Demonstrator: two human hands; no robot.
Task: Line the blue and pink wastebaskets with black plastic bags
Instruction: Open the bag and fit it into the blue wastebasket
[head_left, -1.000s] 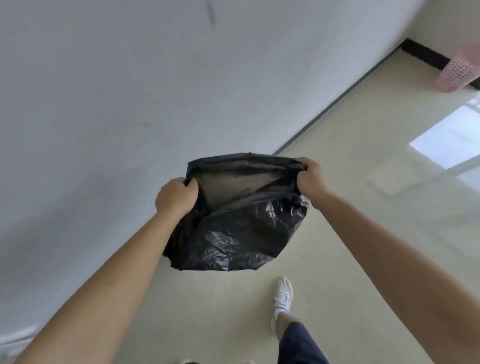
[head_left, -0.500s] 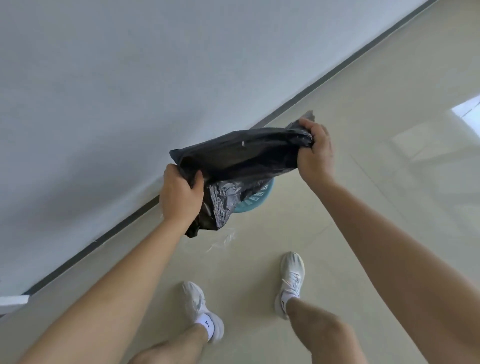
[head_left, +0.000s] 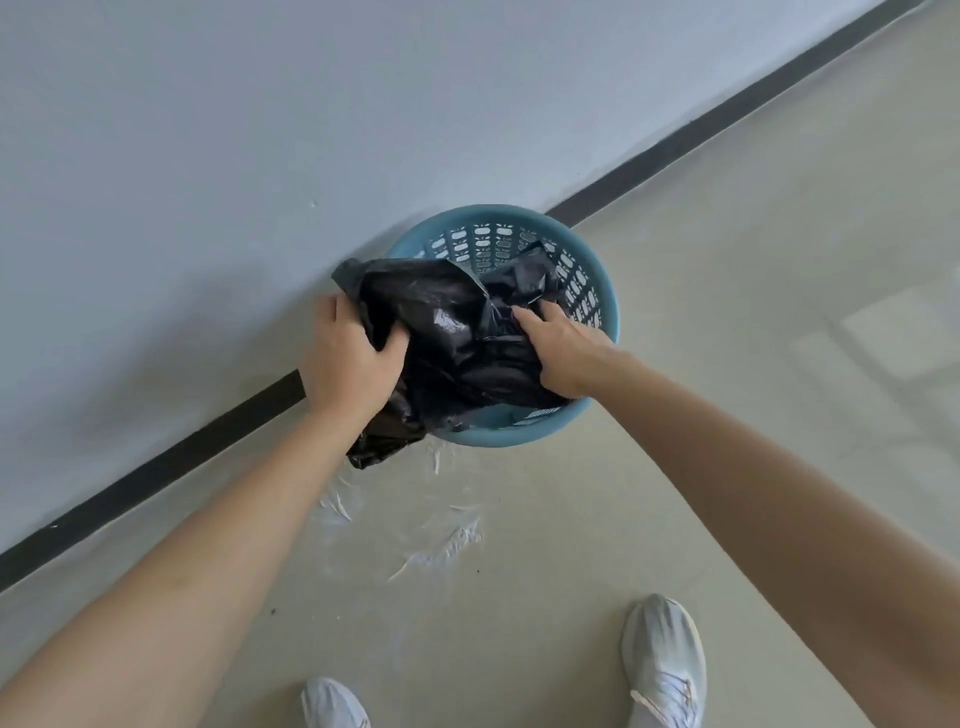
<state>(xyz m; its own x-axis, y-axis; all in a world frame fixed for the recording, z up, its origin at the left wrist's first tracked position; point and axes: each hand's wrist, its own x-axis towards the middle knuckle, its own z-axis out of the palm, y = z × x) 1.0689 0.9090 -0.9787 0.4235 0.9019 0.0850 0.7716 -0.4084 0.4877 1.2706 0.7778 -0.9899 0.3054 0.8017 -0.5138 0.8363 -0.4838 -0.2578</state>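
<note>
A round blue wastebasket (head_left: 605, 306) with perforated walls stands on the floor against the wall. A crumpled black plastic bag (head_left: 457, 343) lies across its mouth and hangs over the near left rim. My left hand (head_left: 348, 358) grips the bag's left edge outside the rim. My right hand (head_left: 561, 348) is inside the basket, its fingers pressed into the bag. The pink wastebasket is out of view.
A white wall (head_left: 260, 130) with a black baseboard (head_left: 727, 124) runs diagonally behind the basket. White scuff marks (head_left: 441, 545) streak the beige floor in front of it. My two white shoes (head_left: 665, 660) stand at the bottom edge.
The view dropped to the blue basket. Both hands lowered the bag from chest height onto the basket's mouth, and my right hand went down inside.
</note>
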